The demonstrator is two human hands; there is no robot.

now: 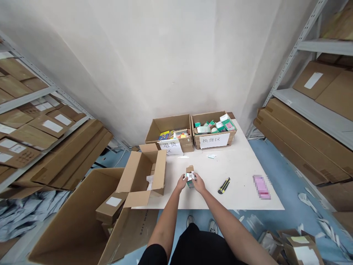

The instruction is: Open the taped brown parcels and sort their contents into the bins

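**Hands.** Your left hand [182,182] and right hand [199,184] meet over the front-centre of the white table [242,165]. Both are curled shut round one small pack [190,176], the left on its left side and the right on its right. Fingertip detail is too small to read. The pack is brown card w/ a green-white part showing between the hands, and a card flap stands up on top. Judgement: the two-sided grip steadies a light item and leaves the flap free. Cannot tell whether the pack rests on the table or sits just above it.

**Surroundings.**
- Open carton [138,173]: at the table's left edge, just beside your left hand, flaps out and mouth toward you, prob. for easy reach.
- Utility knife [224,186]: lies near your right hand, untouched.
- Pink item [261,187]: further right, blurred.
- Left rear box [154,129] and right rear box [231,138]: touching side by side at the back edge. Paper labels face you and the small goods are in separate lots, apparently sorted.
- Floor carton [68,221]: open, below the table's left corner.
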